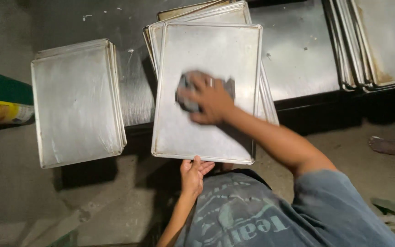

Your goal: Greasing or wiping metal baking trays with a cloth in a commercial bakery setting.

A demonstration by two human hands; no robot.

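Note:
My right hand [209,97] presses a dark grey cloth [184,93] flat onto the middle of a metal baking tray [206,45]. The hand and cloth are motion-blurred. That tray lies on top of a stack of similar trays [197,16] on a steel table. My left hand [193,174] grips the tray's near edge from below, thumb on the rim.
A second stack of trays [76,100] sits to the left, overhanging the steel table [298,55]. More stacked trays [380,41] lie at the top right. A green and yellow container [1,98] stands at far left. Someone's bare foot [389,145] is on the floor at right.

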